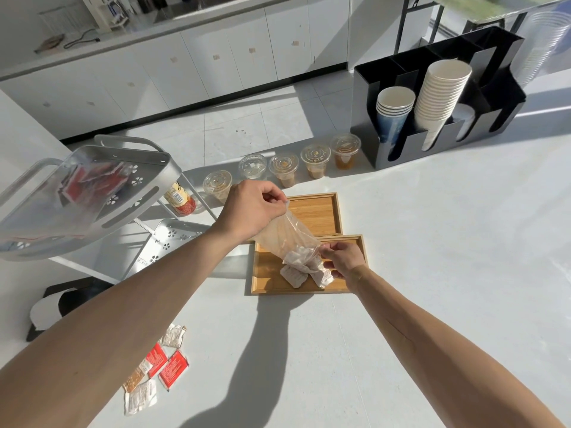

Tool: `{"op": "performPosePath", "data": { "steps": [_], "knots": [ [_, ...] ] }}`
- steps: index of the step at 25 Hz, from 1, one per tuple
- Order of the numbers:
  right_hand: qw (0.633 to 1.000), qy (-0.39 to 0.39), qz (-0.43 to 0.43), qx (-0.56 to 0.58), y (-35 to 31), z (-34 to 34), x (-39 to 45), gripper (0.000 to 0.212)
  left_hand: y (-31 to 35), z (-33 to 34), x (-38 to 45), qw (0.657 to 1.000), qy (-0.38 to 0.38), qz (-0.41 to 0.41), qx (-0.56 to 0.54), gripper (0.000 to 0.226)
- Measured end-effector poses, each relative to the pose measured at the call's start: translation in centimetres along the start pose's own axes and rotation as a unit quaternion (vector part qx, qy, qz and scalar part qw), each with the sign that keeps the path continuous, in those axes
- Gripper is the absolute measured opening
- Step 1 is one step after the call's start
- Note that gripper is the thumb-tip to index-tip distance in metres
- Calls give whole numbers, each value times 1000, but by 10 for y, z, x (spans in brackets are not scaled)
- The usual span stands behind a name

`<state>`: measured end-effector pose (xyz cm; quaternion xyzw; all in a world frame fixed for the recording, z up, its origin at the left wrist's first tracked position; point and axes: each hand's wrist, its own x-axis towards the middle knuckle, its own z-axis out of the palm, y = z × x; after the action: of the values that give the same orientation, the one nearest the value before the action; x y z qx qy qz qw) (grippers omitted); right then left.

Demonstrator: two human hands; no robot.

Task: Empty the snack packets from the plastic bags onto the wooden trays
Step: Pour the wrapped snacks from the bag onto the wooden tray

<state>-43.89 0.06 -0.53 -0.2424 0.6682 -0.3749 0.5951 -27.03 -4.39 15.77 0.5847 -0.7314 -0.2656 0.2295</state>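
A clear plastic bag hangs tilted over the near wooden tray. My left hand pinches the bag's upper corner. My right hand pinches its lower open end. Pale snack packets lie spilled from the bag's mouth onto the near tray. The far wooden tray holds nothing that I can see. On the trolley's top shelf lies another plastic bag with red packets.
A silver trolley stands at the left. Loose red and pale packets lie on the white table at the near left. Several lidded cups line the table's far edge. A black cup holder stands at the back right.
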Motion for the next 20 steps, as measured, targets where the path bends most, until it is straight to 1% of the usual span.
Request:
{"op": "performPosePath", "data": {
  "steps": [3,6,12,14,17,20],
  "knots": [
    [1000,-14,0,-2,-1,6,-1,10,-2,-5,-1,1000,8,11,9,11],
    [1000,-24,-2,-9,-5,14,-5,11,-6,-13,-4,1000,11,20,16,11],
    [999,-36,-14,-26,-10,25,-14,11,-12,-29,-12,999,25,11,45,8],
    [998,-46,-30,-28,-13,26,-20,10,-16,-34,-17,998,36,-10,41,8],
    [996,-54,-64,-15,-19,23,-30,13,-32,-42,-29,992,91,-78,-31,9],
    [992,-68,-110,-4,-23,19,-46,13,-61,-45,-50,970,121,-145,-151,8]
  ]
}}
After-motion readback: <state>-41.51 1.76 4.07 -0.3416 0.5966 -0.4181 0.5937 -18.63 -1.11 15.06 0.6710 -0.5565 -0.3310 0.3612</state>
